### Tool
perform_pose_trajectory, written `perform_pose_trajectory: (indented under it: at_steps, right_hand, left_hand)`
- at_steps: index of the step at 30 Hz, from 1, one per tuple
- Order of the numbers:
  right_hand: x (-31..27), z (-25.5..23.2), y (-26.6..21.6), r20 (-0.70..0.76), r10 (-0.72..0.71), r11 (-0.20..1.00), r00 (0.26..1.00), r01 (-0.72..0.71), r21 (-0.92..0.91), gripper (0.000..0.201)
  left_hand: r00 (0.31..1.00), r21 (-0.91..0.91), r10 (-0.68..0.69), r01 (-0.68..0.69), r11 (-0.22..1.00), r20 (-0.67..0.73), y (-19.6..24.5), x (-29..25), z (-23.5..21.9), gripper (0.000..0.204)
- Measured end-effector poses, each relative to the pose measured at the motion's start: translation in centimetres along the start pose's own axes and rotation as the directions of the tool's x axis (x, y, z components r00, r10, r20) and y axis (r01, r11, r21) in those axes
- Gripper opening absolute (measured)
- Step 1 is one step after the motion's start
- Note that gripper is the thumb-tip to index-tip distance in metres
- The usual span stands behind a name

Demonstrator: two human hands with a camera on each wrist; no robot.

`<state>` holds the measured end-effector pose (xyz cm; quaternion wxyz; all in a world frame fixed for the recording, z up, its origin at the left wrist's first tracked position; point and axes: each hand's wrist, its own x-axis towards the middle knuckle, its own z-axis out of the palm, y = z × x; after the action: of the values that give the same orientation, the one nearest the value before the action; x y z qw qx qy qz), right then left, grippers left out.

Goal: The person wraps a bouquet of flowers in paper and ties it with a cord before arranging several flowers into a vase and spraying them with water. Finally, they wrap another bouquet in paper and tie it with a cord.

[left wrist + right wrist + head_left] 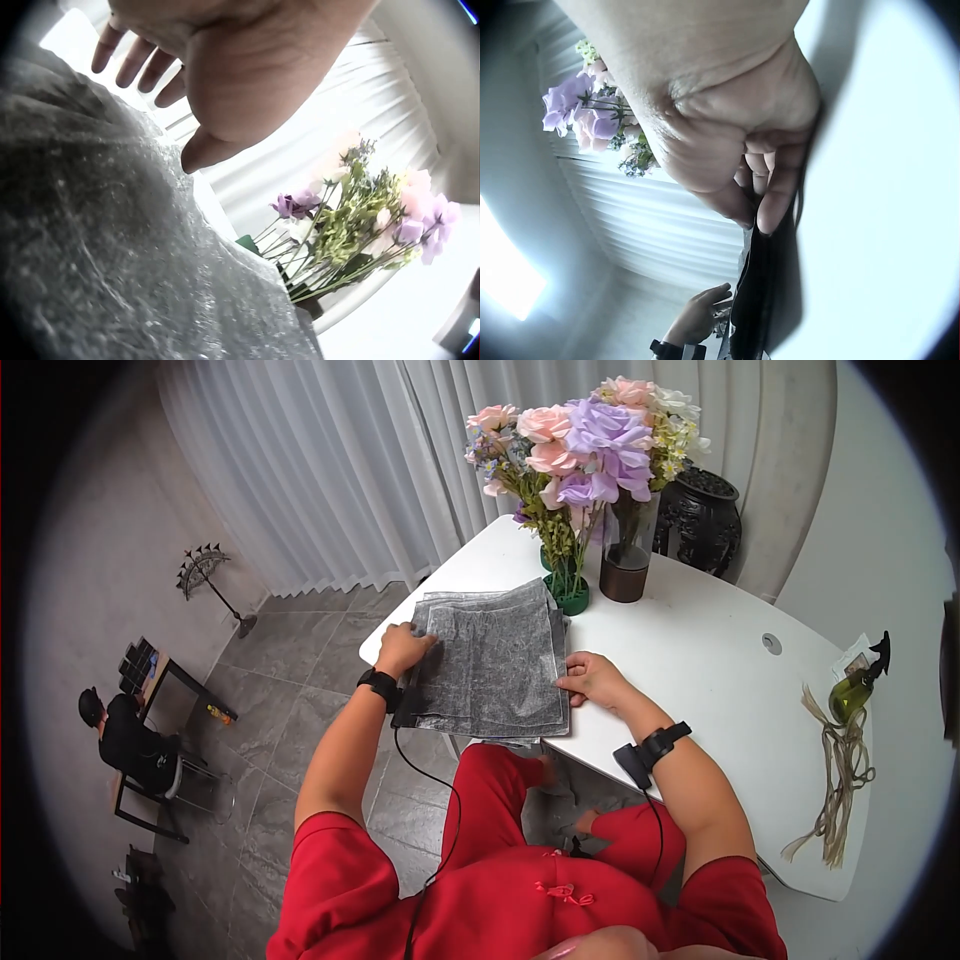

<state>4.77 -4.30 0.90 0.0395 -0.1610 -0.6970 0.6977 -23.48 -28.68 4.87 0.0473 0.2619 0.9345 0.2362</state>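
Note:
A stack of thin, dark grey, crinkled sheets [485, 665] lies at the near left end of the white table, overhanging its front edge. My right hand [597, 682] pinches the stack's right edge between thumb and fingers, as the right wrist view also shows. Over the left edge, my left hand [403, 650] lies with fingers extended. In the left wrist view, that hand [240, 75] has its fingers apart and its thumb tip right at the sheets' edge. The sheets [112, 225] fill the lower left of that view.
Behind the sheets stand pink and purple flowers [600, 445], some in a green holder [570, 596] and a brown-based vase [624, 582]. On the table's right are a green spray bottle [852, 695] and a bundle of beige cord [840, 790]. A seated person [140, 745] is far left.

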Motion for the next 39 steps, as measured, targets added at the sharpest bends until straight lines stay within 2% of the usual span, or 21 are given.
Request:
perform_pose_trajectory:
  at_steps: [1,4,5,7,9,11,12,13,15,16,18,21,22,24,25,27,28,33,35,38,39]
  right_hand:
    - [0.0,0.1,0.0,-0.008,-0.001,1.000,1.000,0.001,-0.019,0.050]
    - [-0.2,0.4,-0.1,-0.070,-0.025,0.999,0.997,0.022,-0.034,0.050]
    - [-0.3,0.6,-0.1,-0.075,-0.025,0.999,0.997,0.023,-0.031,0.050]
    - [-0.4,1.0,-0.3,-0.156,-0.098,0.995,0.983,0.100,0.002,0.050]
    - [-0.6,0.8,-0.4,-0.178,-0.111,0.993,0.978,0.117,0.023,0.048]
    - [-0.7,0.9,-0.7,-0.199,-0.124,0.990,0.972,0.135,0.045,0.047]
    - [-0.8,0.9,-0.8,-0.207,-0.128,0.986,0.970,0.148,0.081,0.046]
    - [-0.8,0.9,-1.0,-0.216,-0.134,0.980,0.967,0.162,0.116,0.045]
    - [-0.7,0.8,-0.9,-0.210,-0.132,0.984,0.969,0.153,0.092,0.046]
    - [-0.7,0.7,-0.8,-0.200,-0.127,0.987,0.971,0.143,0.067,0.046]
    - [-0.7,0.6,-0.8,-0.192,-0.119,0.989,0.974,0.133,0.066,0.046]
    - [-0.6,0.6,-0.8,-0.181,-0.104,0.991,0.978,0.116,0.058,0.046]
    - [-0.5,0.6,-0.7,-0.181,-0.099,0.992,0.978,0.110,0.053,0.046]
    - [-0.2,0.6,-0.3,-0.181,-0.091,0.993,0.979,0.104,0.063,0.044]
    - [-0.2,0.5,-0.2,-0.181,-0.084,0.993,0.980,0.098,0.072,0.042]
    - [-0.7,0.2,-0.9,-0.150,-0.059,0.995,0.987,0.070,0.075,0.038]
    - [-0.8,0.2,-1.1,-0.113,-0.032,0.996,0.993,0.042,0.080,0.035]
    - [-0.1,0.0,-0.5,-0.105,-0.030,0.995,0.994,0.039,0.089,0.028]
    - [-0.2,-0.2,-0.5,-0.079,-0.024,0.996,0.997,0.031,0.086,0.028]
    - [0.0,-0.3,-0.3,-0.066,-0.017,0.996,0.998,0.023,0.086,0.031]
    - [0.0,-0.4,-0.2,-0.070,-0.014,0.996,0.997,0.020,0.086,0.031]
  left_hand:
    - [0.994,-0.014,-0.030,0.032,0.999,0.105,0.0,0.4,-0.1,0.074]
    - [0.998,-0.100,-0.063,0.062,0.993,-0.010,0.7,0.2,0.2,0.074]
    - [0.998,-0.097,-0.059,0.058,0.994,-0.008,1.3,-0.1,0.0,0.074]
    - [0.985,-0.283,-0.170,0.162,0.945,-0.003,2.5,-0.7,-0.7,0.070]
    - [0.980,-0.312,-0.196,0.190,0.931,0.011,2.2,0.2,-0.9,0.062]
    - [0.943,-0.447,-0.222,0.314,0.837,0.246,1.9,0.6,-1.5,0.051]
    - [0.942,-0.541,-0.195,0.317,0.779,0.271,1.3,0.9,-1.0,0.039]
    - [0.943,-0.541,-0.194,0.317,0.779,0.272,1.8,0.3,-1.2,0.039]
    - [0.949,-0.586,-0.067,0.245,0.772,0.309,3.5,-1.3,-2.1,0.034]
    - [0.948,-0.586,-0.067,0.246,0.772,0.310,3.8,-1.5,-2.0,0.034]
    - [0.952,-0.702,-0.041,0.253,0.666,0.304,4.0,-1.8,-1.9,0.031]
    - [0.936,-0.725,0.018,0.260,0.638,0.351,4.5,-2.3,-1.8,0.033]
    - [0.936,-0.725,0.017,0.260,0.638,0.351,4.7,-2.5,-1.7,0.033]
    - [0.969,-0.607,-0.009,0.161,0.778,0.245,5.1,-2.8,-1.5,0.038]
    - [0.969,-0.608,-0.006,0.160,0.778,0.247,4.8,-2.5,-1.4,0.038]
    - [0.982,-0.566,0.094,0.015,0.824,0.162,3.6,-1.2,-1.6,0.041]
    - [0.978,-0.606,0.126,0.000,0.795,0.166,3.2,-0.9,-2.1,0.039]
    - [0.980,-0.446,-0.005,0.094,0.890,0.197,1.4,1.1,-4.1,0.037]
    - [0.988,-0.127,-0.121,0.133,0.983,0.098,2.0,0.8,-4.4,0.045]
    - [0.992,-0.119,-0.103,0.110,0.987,0.066,-5.3,7.3,-0.5,0.060]
    - [0.992,-0.120,-0.101,0.109,0.987,0.071,-4.2,6.5,-0.5,0.060]
